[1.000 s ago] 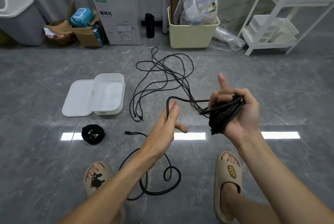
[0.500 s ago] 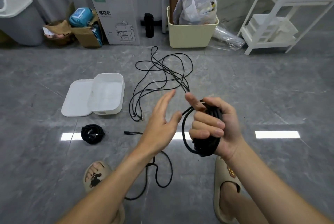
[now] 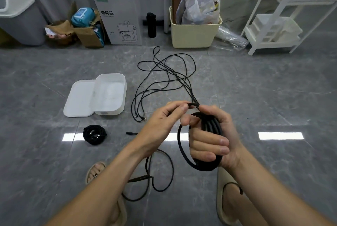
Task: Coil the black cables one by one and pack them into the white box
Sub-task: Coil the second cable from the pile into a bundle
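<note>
Right hand was curled round a thick black rubber cable coil, several turns stacked across the palm, likely so the loops stayed one size. Left hand pinched the free run of that cable at the coil's top, probably to guide a fresh turn on. Loose tail lay on the grey tile floor between the feet. Open white plastic box sat with nothing in it, just beside its lid; one finished black coil waited near it. Thin black cables lay tangled beyond, uncoiled.
</note>
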Tool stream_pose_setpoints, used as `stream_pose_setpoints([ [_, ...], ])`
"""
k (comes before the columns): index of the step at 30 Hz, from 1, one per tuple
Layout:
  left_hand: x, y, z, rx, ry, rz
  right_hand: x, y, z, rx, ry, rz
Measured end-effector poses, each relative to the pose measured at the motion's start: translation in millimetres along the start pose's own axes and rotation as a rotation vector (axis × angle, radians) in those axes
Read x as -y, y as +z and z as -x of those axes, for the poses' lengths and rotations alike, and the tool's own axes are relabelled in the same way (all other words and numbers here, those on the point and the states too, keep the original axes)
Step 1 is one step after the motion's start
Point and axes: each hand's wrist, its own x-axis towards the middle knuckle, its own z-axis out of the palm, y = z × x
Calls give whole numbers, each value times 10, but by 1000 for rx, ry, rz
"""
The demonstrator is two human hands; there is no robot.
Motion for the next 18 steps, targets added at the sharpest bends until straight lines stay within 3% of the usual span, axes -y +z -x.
stream_pose_setpoints([
  [10, 87, 71, -25, -155, -31, 47, -70, 7, -59, 8, -37, -19],
  [18, -15, 206, 78, -27, -261, 258, -81, -2, -77, -17, -133, 15],
])
